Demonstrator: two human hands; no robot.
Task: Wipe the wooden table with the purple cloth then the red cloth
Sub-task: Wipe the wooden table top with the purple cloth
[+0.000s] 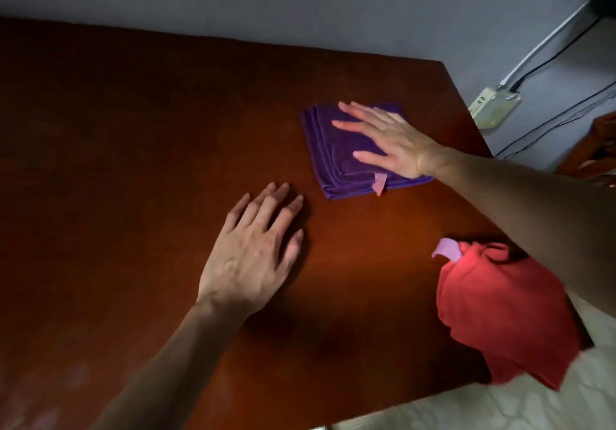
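My right hand (396, 143) lies flat on the folded purple cloth (336, 159), fingers straight and spread, the palm pressing its right half; the grip is wide and curls round nothing. That cloth sits toward the far right part of the wooden worktop (133, 163), a small pink tag (380, 184) poking out at its near edge. My left hand (253, 256) rests palm down on the bare wood, just left of and nearer than the purple cloth, fingers relaxed and close together, holding nothing. The red cloth (500, 313) lies crumpled at the worktop's near right corner, partly hanging over the edge, under my right forearm, with a pale lilac tag (446, 249) at its far end. A wall socket (493, 106) with cables shows beyond the worktop.
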